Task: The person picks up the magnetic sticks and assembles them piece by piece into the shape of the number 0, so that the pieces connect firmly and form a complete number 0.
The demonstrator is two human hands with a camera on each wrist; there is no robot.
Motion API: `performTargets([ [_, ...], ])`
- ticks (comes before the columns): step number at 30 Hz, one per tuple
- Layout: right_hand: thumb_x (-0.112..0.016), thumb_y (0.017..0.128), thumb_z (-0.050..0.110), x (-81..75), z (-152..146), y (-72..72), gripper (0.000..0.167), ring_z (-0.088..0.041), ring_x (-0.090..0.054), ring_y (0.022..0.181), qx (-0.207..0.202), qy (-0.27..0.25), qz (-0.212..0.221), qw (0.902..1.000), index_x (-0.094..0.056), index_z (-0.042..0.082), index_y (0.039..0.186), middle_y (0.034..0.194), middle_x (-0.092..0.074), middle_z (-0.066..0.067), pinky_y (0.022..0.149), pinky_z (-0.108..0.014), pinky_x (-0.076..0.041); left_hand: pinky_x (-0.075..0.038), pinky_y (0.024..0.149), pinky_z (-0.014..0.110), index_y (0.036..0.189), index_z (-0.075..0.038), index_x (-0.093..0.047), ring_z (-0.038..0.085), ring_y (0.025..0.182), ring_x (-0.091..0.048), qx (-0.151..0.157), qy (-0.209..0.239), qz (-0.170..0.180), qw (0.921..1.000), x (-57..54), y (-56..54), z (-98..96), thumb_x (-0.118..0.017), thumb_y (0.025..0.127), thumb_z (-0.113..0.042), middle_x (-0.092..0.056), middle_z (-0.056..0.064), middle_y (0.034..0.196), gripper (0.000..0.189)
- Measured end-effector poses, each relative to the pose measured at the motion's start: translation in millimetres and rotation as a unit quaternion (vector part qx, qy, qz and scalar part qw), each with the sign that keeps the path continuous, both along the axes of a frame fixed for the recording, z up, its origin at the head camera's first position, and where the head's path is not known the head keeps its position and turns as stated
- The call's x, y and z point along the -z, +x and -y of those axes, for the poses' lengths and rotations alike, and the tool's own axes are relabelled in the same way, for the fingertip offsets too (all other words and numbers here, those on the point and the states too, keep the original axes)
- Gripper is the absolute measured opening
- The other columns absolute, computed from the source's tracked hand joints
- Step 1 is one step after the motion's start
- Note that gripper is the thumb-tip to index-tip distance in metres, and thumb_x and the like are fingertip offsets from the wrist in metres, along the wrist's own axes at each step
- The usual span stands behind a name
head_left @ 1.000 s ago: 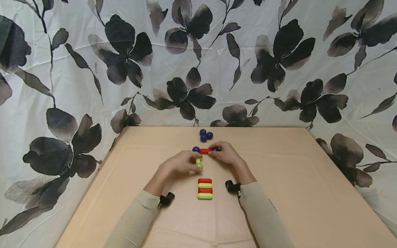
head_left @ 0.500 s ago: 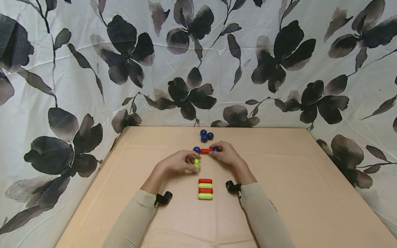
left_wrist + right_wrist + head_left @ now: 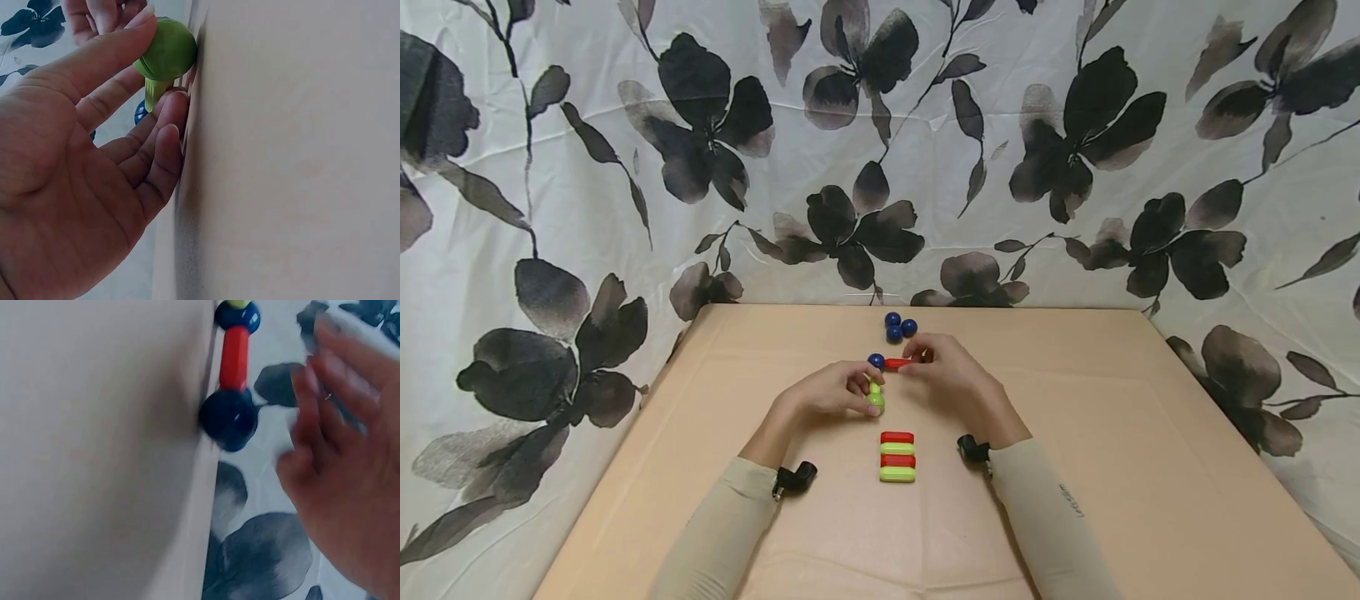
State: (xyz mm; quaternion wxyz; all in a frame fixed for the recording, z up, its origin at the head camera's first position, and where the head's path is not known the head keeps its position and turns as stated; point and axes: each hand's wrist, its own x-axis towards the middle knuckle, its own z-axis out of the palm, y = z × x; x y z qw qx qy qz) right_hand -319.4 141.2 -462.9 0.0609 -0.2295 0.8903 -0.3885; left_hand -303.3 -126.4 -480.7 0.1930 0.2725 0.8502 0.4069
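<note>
My left hand [image 3: 827, 390] pinches a green ball [image 3: 169, 47] at the near end of a lime-green toy rod [image 3: 157, 90], thumb on the ball and index finger along the rod. The rod leads to a blue ball [image 3: 876, 361]. From that one a red rod [image 3: 234, 359] runs right to a second blue ball [image 3: 229, 420], forming a corner shape. My right hand [image 3: 953, 367] hovers over this red end in the head view, covering its ball. In the right wrist view, the hand is blurred and stands apart from the ball, fingers loosely bent with nothing in them.
Several red and lime rods [image 3: 897, 461] lie in a stacked row nearer to me on the tan table [image 3: 1075, 500]. Beyond the hands, 3 blue balls [image 3: 893, 333] sit grouped near the far edge. A flowered cloth [image 3: 955, 183] hangs behind the table.
My right hand has let go of the blue ball at the red rod's end and lifted slightly. My left hand shifted a little left with the green ball, then stayed in place.
</note>
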Motion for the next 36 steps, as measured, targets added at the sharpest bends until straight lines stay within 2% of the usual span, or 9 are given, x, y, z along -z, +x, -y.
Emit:
performTargets([
  [2,-0.081,0.092,0.022,-2.1,2,1.5,0.014,-0.022,-0.058,0.086,-0.078,0.006,0.045,0.9959,-0.076,0.013,0.102,0.091,-0.068,-0.003,0.078,-0.035,-0.049,-0.053,0.091,0.033,0.128,-0.015,-0.066,0.02,0.099,-0.064,-0.001,0.004,0.005,1.0,0.1,-0.3,-0.2,-0.087,0.086,-0.029,-0.069,0.006,0.108,0.049],
  [5,-0.083,0.09,0.02,-2.2,4,5.0,0.01,-0.016,-0.058,0.08,-0.16,0.037,0.117,0.9794,-0.078,0.014,0.097,0.084,-0.071,0.001,0.076,-0.03,-0.048,-0.053,0.092,0.034,0.129,-0.014,-0.065,0.02,0.099,-0.064,-0.002,0.009,0.008,0.9999,0.5,-0.9,-0.4,-0.087,0.087,-0.028,-0.069,0.007,0.107,0.049],
  [10,-0.086,0.087,0.019,0.3,9,12.5,0.017,-0.016,-0.059,0.076,-0.197,0.072,0.186,0.9598,-0.077,0.01,0.098,0.083,-0.072,0.0,0.076,-0.031,-0.049,-0.054,0.09,0.033,0.129,-0.013,-0.065,0.02,0.098,-0.064,0.001,0.011,0.007,0.9999,1.5,-1.8,-0.5,-0.087,0.087,-0.027,-0.068,0.008,0.107,0.049],
  [15,-0.089,0.084,0.024,-0.5,16,16.7,0.024,-0.015,-0.057,0.076,-0.206,0.111,0.178,0.956,-0.073,0.009,0.094,0.079,-0.066,0.003,0.074,-0.032,-0.045,-0.054,0.089,0.032,0.128,-0.013,-0.065,0.02,0.097,-0.064,0.002,0.011,0.005,0.9999,1.9,-3.2,-0.7,-0.087,0.087,-0.027,-0.068,0.008,0.106,0.049],
  [19,-0.085,0.086,0.018,-2.2,21,18.1,0.016,-0.015,-0.057,0.075,-0.188,0.134,0.163,0.9591,-0.071,0.011,0.091,0.078,-0.064,0.004,0.072,-0.031,-0.044,-0.054,0.089,0.031,0.128,-0.014,-0.065,0.02,0.097,-0.064,0.001,0.01,0.006,0.9999,2.4,-4.5,-0.8,-0.087,0.087,-0.027,-0.068,0.007,0.106,0.049],
  [24,-0.079,0.088,0.016,1.1,19,14.6,0.009,-0.016,-0.058,0.073,-0.132,0.163,0.133,0.9688,-0.07,0.015,0.088,0.078,-0.066,0.002,0.068,-0.031,-0.046,-0.053,0.09,0.033,0.128,-0.015,-0.066,0.021,0.098,-0.064,-0.005,0.006,0.01,0.9999,3.2,-4.1,-2.2,-0.087,0.086,-0.027,-0.068,0.007,0.106,0.049],
  [28,-0.08,0.088,0.022,1.3,12,9.3,0.012,-0.017,-0.058,0.07,-0.063,0.182,0.108,0.9754,-0.07,0.016,0.086,0.076,-0.066,0.001,0.065,-0.03,-0.045,-0.053,0.09,0.031,0.129,-0.015,-0.066,0.02,0.098,-0.064,-0.005,0.004,0.008,0.9999,3.1,-3.9,-2.9,-0.087,0.087,-0.027,-0.068,0.006,0.107,0.049],
  [31,-0.083,0.086,0.027,-0.5,9,6.7,0.018,-0.017,-0.058,0.068,-0.01,0.208,0.081,0.9747,-0.069,0.016,0.083,0.074,-0.065,0.0,0.062,-0.03,-0.043,-0.053,0.09,0.03,0.129,-0.014,-0.065,0.02,0.098,-0.064,-0.005,0.002,0.004,1.0,2.2,-4.0,-3.3,-0.087,0.087,-0.027,-0.068,0.007,0.108,0.049],
  [36,-0.088,0.084,0.032,-0.2,4,2.9,0.025,-0.019,-0.057,0.068,0.015,0.22,0.068,0.973,-0.069,0.015,0.081,0.074,-0.063,-0.002,0.06,-0.029,-0.042,-0.053,0.09,0.032,0.13,-0.014,-0.065,0.021,0.098,-0.063,-0.007,0.001,0.003,1.0,0.8,-4.1,-4.1,-0.087,0.087,-0.027,-0.068,0.007,0.108,0.05],
])
